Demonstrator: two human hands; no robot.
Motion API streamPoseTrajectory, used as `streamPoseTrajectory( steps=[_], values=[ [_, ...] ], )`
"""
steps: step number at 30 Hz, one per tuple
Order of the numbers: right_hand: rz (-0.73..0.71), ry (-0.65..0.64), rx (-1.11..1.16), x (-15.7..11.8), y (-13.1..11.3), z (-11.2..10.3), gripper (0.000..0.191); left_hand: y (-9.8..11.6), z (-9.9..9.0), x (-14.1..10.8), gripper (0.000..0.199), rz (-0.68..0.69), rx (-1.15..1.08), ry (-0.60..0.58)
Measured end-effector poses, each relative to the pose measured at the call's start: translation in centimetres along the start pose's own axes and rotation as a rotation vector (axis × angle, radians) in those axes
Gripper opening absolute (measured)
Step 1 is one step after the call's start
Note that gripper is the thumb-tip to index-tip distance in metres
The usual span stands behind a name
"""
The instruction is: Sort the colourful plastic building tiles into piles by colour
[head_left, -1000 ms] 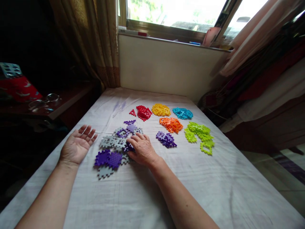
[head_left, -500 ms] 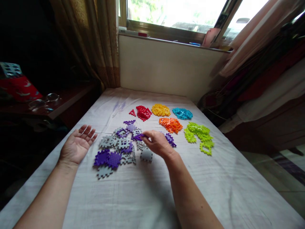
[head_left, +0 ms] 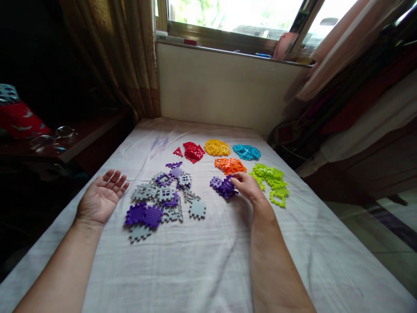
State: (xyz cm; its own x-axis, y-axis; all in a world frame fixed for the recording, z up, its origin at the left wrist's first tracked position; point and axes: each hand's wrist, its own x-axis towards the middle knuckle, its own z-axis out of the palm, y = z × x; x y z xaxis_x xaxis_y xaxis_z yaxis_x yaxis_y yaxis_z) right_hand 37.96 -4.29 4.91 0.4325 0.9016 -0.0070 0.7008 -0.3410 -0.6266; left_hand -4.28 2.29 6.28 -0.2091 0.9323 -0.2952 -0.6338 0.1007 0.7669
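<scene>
My right hand (head_left: 248, 187) pinches a purple interlocking plastic tile (head_left: 230, 182) by its edge, just over a small heap of purple tiles (head_left: 216, 182). Palm up, my left hand (head_left: 102, 195) rests on the bedsheet with its fingers stretched out and holds nothing. Right of it spreads a mixed pile of grey tiles (head_left: 165, 194) and purple tiles (head_left: 153, 216), some with window-like cut-outs. A lone grey square tile (head_left: 197, 209) lies at that pile's right side.
Sorted heaps of red tiles (head_left: 194, 152), yellow tiles (head_left: 217, 148), blue tiles (head_left: 246, 152), orange tiles (head_left: 230, 165) and lime-green tiles (head_left: 269, 175) lie farther back on the white sheet (head_left: 182, 274). Eyeglasses (head_left: 44, 142) sit on a dark side table at left.
My right hand has moved right from the mixed pile to the small purple heap, carrying a purple tile. My left hand stays palm up; the whole view has shifted slightly.
</scene>
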Motion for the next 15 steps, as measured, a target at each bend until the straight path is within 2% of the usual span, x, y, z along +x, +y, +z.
streamPoseTrajectory(
  steps=[3, 9, 12, 15],
  values=[
    [0.042, -0.028, -0.047, -0.2, -0.5, 0.1, 0.027, 0.0, 0.1, -0.1, 0.016, 0.008, 0.01, 0.007],
    [0.065, 0.085, -0.164, -0.7, -1.9, -1.5, 0.028, 0.0, 0.0, 0.0, 0.016, -0.001, -0.003, -0.006],
    [-0.052, 0.086, -0.126, -1.5, -4.4, -0.8, 0.028, 0.0, 0.0, 0.0, 0.015, -0.008, -0.024, -0.015],
    [-0.266, -0.016, -0.118, -3.2, -7.8, 1.6, 0.024, -0.1, 0.0, 0.0, 0.015, -0.013, -0.035, -0.015]
  ],
)
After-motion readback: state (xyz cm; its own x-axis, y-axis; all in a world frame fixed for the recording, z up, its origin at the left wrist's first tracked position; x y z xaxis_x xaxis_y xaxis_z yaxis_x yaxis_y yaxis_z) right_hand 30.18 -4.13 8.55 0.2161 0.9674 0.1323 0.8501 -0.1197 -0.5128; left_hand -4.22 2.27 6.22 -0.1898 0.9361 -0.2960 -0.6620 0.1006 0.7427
